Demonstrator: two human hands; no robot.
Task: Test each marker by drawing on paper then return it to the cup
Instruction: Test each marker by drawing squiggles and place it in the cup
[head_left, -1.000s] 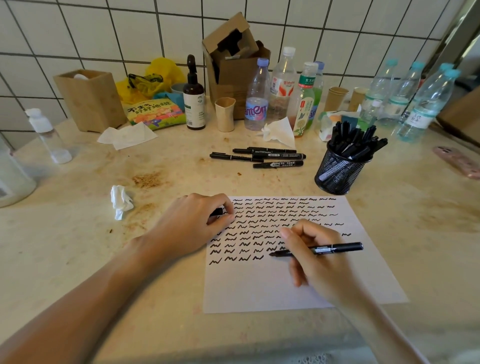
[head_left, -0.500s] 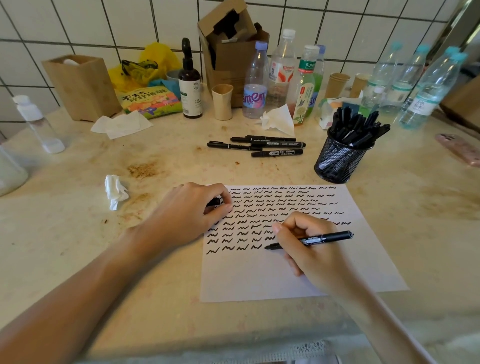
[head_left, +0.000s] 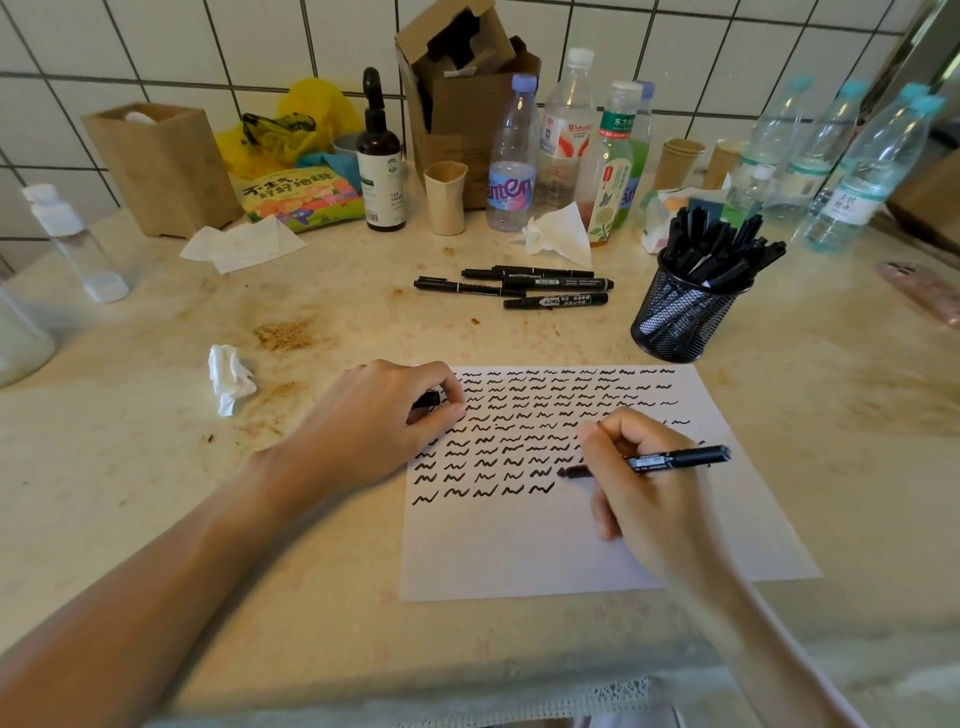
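Matt white paper sheet (head_left: 545, 545), smooth, marked with black ink squiggles. Black plastic marker (head_left: 670, 460) with a slight sheen on the barrel. Black wire-mesh metal cup (head_left: 680, 319), matt. Pale stone-like countertop (head_left: 130, 467), smooth but stained with brown patches. Crumpled white tissue (head_left: 228, 376), soft and creased. Glossy white ceramic wall tiles (head_left: 182, 41) with dark grout. Dull brown corrugated cardboard box (head_left: 467, 119). Clear, shiny plastic water bottles (head_left: 862, 176). Dark brown glossy pump bottle (head_left: 382, 156). Matt tan wood-look square container (head_left: 161, 166). Glossy printed yellow plastic packet (head_left: 301, 197).
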